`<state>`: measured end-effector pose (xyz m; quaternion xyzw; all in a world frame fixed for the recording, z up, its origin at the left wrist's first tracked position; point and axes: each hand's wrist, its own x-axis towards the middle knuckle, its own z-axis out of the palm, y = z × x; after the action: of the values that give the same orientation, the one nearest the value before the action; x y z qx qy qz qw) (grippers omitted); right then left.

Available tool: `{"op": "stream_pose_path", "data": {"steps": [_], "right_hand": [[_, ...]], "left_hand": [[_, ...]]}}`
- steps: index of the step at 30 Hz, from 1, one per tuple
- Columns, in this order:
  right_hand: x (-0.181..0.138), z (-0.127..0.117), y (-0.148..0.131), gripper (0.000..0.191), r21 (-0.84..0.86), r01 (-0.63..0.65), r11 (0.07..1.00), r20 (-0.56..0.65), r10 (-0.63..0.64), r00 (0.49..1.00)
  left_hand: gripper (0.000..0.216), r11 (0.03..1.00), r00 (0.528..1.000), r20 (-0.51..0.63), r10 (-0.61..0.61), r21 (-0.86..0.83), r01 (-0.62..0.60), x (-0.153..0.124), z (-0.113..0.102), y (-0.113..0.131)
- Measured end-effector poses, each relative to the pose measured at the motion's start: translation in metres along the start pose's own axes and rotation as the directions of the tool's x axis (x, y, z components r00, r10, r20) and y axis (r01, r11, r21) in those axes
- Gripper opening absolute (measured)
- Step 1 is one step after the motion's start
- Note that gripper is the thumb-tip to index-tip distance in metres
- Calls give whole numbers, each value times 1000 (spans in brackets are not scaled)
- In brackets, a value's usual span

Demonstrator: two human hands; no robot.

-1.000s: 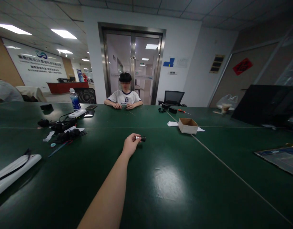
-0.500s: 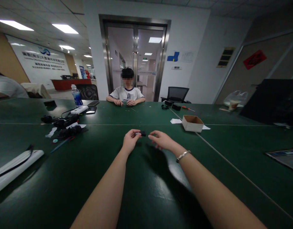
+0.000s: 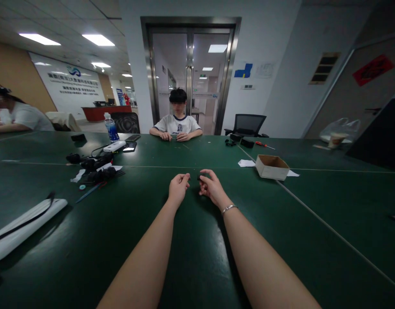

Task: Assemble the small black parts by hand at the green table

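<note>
Over the middle of the green table (image 3: 146, 240), my left hand (image 3: 178, 189) is closed in a pinch. A small dark tip shows at its fingertips, and whatever else it may hold is hidden by the fingers. A short gap to the right, my right hand (image 3: 213, 189) pinches a small black piece (image 3: 199, 177) between thumb and index finger, with its other fingers loosely curled. The piece's kind is too small to tell. A silvery bracelet (image 3: 229, 209) circles my right wrist. Both hands are raised slightly above the tabletop, apart from each other.
A cardboard box (image 3: 272, 171) stands to the right with white paper (image 3: 246, 163) beside it. Black devices and cables (image 3: 97, 165) lie left, near a blue-labelled bottle (image 3: 111, 128). A long white case (image 3: 30, 227) lies nearer. Across the table sits a person (image 3: 178, 124); a screwdriver (image 3: 264, 144) lies far right.
My right hand, empty and apart before, now pinches a small black piece. The longer black object that stuck out of my left hand no longer shows there. The view has turned slightly left.
</note>
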<state>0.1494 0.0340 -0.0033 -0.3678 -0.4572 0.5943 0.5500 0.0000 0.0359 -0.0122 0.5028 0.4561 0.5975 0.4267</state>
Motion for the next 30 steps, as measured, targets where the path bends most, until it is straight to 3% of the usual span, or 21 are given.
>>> {"op": "stream_pose_path", "data": {"steps": [3,7,10,16,26,30], "right_hand": [[1,-1,0,38,33,6,999,6,-6,1000],[3,-3,-2,28,80,-28,996,46,24,999],[5,-2,-1,17,96,-37,995,26,35,999],[11,5,3,11,80,2,997,-64,3,998],[9,6,5,9,8,2,1000,-7,-2,1000],[9,6,3,11,13,1,1000,8,-1,1000]], "left_hand": [[45,999,999,-9,-47,0,47,5,1,2],[36,992,998,-56,-3,-125,-4,8,4,1],[29,989,1000,-11,14,-150,-16,8,6,-1],[16,980,980,-39,197,-28,-198,11,6,-5],[11,967,981,42,189,166,-194,5,8,-3],[12,966,979,67,194,161,-203,7,9,-6]]}}
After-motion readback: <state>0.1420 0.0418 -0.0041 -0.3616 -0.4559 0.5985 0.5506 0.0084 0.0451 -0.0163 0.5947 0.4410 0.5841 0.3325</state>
